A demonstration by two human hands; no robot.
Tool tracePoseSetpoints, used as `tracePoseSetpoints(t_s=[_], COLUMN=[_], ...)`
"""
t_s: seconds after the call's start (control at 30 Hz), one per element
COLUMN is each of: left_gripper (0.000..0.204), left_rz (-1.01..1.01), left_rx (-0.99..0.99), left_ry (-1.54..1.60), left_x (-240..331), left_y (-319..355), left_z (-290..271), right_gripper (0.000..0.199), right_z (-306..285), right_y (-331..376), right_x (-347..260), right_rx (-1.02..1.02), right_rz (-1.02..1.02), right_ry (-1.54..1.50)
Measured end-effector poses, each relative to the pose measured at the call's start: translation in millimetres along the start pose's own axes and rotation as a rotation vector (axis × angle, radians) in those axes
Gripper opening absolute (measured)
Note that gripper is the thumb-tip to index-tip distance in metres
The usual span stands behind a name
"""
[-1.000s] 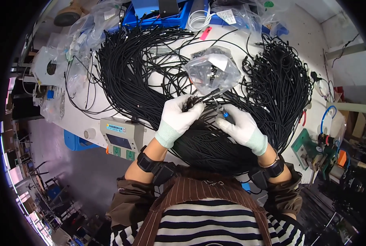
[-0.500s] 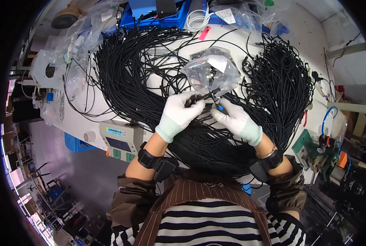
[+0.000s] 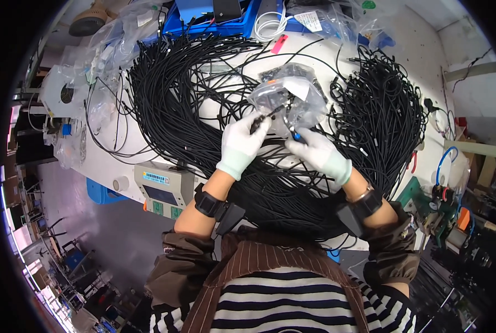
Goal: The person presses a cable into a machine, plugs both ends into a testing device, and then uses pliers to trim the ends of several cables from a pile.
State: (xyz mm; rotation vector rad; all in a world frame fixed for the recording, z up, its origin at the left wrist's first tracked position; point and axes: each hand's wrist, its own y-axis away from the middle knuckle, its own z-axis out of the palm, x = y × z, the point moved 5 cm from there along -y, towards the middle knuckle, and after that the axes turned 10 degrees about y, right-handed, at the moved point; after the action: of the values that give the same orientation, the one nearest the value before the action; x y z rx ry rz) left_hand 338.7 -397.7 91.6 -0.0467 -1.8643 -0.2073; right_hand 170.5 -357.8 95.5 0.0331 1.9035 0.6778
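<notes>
My left hand (image 3: 241, 140), in a white glove, is closed on black cable ends (image 3: 257, 123); a short dark piece points from them toward the bag. My gloved right hand (image 3: 316, 152) is closed round a small blue-handled tool (image 3: 297, 136), whose dark narrow front end points away from me; its exact kind is unclear. Both hands are at the near edge of a clear plastic bag (image 3: 313, 115) with a white label and small dark parts in it. Under and around them lies a large bundle of black cables (image 3: 173, 125).
A second heap of black cables (image 3: 378, 105) lies at the right. A grey box with a display (image 3: 162, 186) stands at the table's near left edge. Blue trays (image 3: 248, 28), a coiled white cable (image 3: 266, 29) and a pink strip (image 3: 279, 44) lie at the back.
My left hand has moved slightly up and left with the cable ends, away from the right hand. My right hand and the blue-handled tool have shifted slightly away from me.
</notes>
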Motion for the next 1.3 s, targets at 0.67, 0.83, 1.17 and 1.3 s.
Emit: tracePoseSetpoints(t_s=[0.67,0.83,1.17,1.3], left_gripper=[0.028,0.028,0.030,0.026], left_rz=[0.209,0.183,0.242,0.117], left_rx=[-0.267,-0.287,-0.203,-0.158], left_ry=[-0.308,-0.375,-0.415,-0.416], left_x=[50,42,17,5], left_y=[36,31,11,4], left_z=[0,3,3,-3], right_gripper=[0.036,0.038,0.026,0.029], right_z=[5,3,1,16], right_y=[42,33,-11,-21], right_x=[-1,-3,6,17], right_rx=[-0.251,-0.178,-0.078,-0.185], right_rz=[0.055,-0.041,-0.030,0.289], right_ry=[-0.245,-0.286,0.436,0.013])
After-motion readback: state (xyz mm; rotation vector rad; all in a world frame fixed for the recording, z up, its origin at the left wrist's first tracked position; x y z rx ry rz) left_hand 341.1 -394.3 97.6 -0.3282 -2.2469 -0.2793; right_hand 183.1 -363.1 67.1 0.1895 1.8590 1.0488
